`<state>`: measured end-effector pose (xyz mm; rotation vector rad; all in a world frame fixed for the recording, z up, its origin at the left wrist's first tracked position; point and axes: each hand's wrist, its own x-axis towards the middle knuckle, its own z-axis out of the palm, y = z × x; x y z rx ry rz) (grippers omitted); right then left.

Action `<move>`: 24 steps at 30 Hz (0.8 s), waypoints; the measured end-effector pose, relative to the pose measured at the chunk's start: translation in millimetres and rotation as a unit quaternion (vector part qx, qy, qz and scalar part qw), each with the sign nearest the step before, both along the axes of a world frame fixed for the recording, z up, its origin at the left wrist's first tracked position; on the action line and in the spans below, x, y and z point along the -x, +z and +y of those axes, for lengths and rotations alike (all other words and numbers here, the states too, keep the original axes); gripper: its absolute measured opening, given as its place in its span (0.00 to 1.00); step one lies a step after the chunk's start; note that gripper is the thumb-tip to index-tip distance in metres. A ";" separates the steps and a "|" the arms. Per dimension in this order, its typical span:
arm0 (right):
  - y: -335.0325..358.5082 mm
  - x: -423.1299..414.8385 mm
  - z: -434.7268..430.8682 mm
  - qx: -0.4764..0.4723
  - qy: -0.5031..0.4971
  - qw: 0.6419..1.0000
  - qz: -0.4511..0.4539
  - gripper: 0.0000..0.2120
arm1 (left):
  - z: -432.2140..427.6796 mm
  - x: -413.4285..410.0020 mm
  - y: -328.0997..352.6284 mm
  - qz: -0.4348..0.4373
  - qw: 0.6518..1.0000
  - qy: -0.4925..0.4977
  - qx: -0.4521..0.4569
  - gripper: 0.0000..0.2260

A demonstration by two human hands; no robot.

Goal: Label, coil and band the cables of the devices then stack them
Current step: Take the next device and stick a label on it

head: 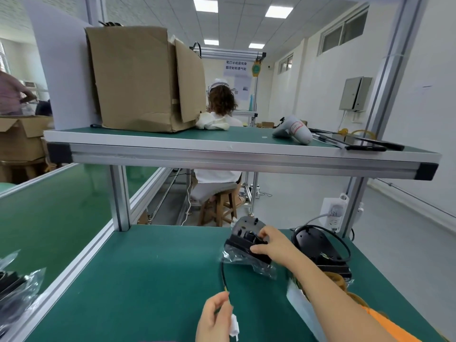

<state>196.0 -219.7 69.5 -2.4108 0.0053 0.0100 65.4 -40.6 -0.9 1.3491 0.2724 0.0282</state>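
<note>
Here in the head view, the right hand (272, 243) curls its fingers round a black hard-plastic device (243, 234) with a rounded grey back. It sits on a crinkled clear plastic bag (246, 261) toward the far right corner of the matte green workbench top (148, 267). Near the front edge, the left hand (214, 317) pinches the end of the thin black cable (222, 272) and holds a small white tab (234, 324). A second black device (315, 245), its cable looped, lies just beside.

Two black devices (244, 227) (313, 243) on table (148, 280), two hands (214, 317) (274, 243), two cardboard boxes (138, 77) (19, 141).
</note>
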 end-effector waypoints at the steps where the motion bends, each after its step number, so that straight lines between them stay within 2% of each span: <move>1: 5.7 1.4 1.9 -0.021 -0.003 1.000 0.002 0.17 | 1.2 0.3 2.3 -0.001 1.000 -0.001 0.000 0.09; 7: 44.4 22.8 18.2 -0.099 0.001 0.995 -0.013 0.16 | 22.4 4.1 31.6 -0.017 0.996 0.047 0.080 0.07; 9: 59.6 39.7 26.0 -0.098 0.011 0.995 -0.024 0.16 | 37.0 7.7 45.3 -0.024 0.992 0.042 0.113 0.04; 12: 77.5 79.2 41.8 -0.075 0.023 0.996 -0.049 0.14 | 64.2 16.3 66.6 -0.038 0.991 0.017 0.131 0.07; 16: 76.3 155.8 68.6 -0.081 0.059 0.993 -0.068 0.14 | 99.9 39.7 86.4 -0.049 0.993 -0.080 0.076 0.23; 19: 58.2 209.6 87.4 -0.036 0.101 0.993 -0.052 0.17 | 114.0 65.0 84.6 -0.050 0.987 -0.150 0.028 0.26; 24: 13.8 268.7 102.7 0.036 0.115 0.992 -0.022 0.16 | 121.9 100.7 47.4 0.004 0.988 -0.153 -0.015 0.33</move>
